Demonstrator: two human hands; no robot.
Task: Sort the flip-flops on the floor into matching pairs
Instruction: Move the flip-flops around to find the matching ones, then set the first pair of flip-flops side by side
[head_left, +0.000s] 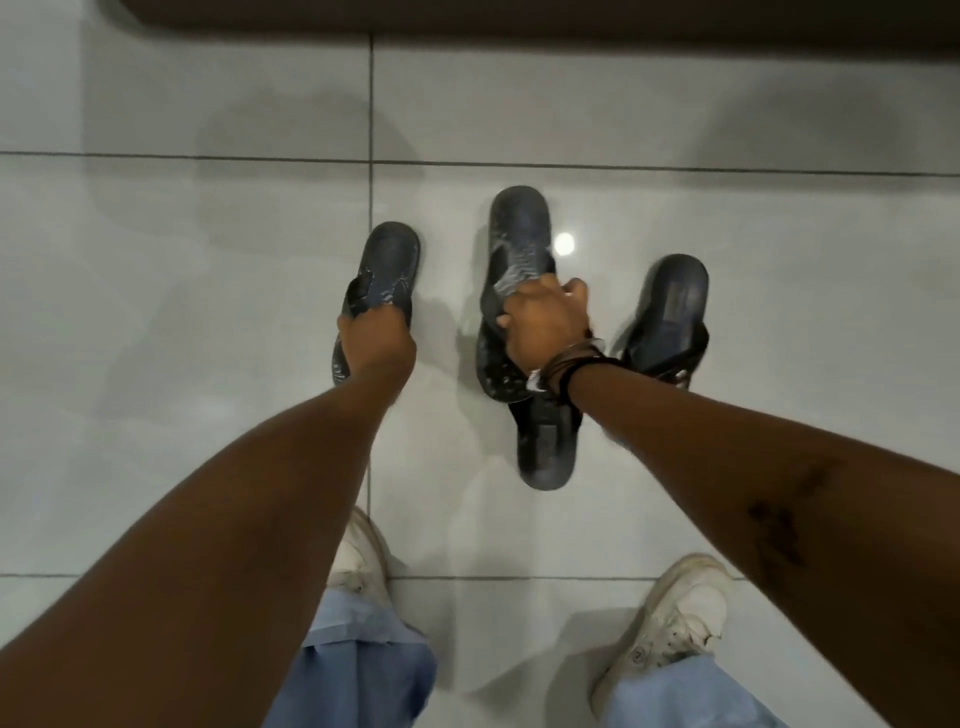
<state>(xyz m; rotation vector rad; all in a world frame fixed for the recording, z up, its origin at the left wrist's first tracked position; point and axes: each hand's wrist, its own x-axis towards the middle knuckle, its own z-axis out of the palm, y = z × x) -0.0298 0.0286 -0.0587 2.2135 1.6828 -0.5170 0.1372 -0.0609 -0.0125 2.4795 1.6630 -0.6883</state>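
Gripping a dark flip-flop with pale streaks (383, 270) by its strap, the left hand (375, 345) is closed around the middle of the shoe. Its long axis runs nearly straight away from the person, leaning slightly right, with one rounded end beyond the knuckles and the other end showing just behind the wrist on the hand's outer side. Whether it is lifted clear of the tiled floor (182, 364) cannot be told.

Across from it, the right hand (545, 325) is clamped on the strap of a second streaked flip-flop (517, 239), fingers curled over the patterned band. This shoe also points away from the person, its far rounded end well past the fingertips and its near end tucked under the wrist, where dark wrist bands (566, 371) sit.

A plain black flip-flop (548, 441) lies directly below the right wrist, its long axis continuing toward the person, rounded end nearest the feet; the streaked shoe overlaps its far end. Another plain black flip-flop (670, 317) lies just to the outer side of the right hand, tilted a little right, its rounded end farthest away.

Near the bottom, two white sneakers (670, 618) and light blue trouser legs (363, 680) show beneath both forearms.
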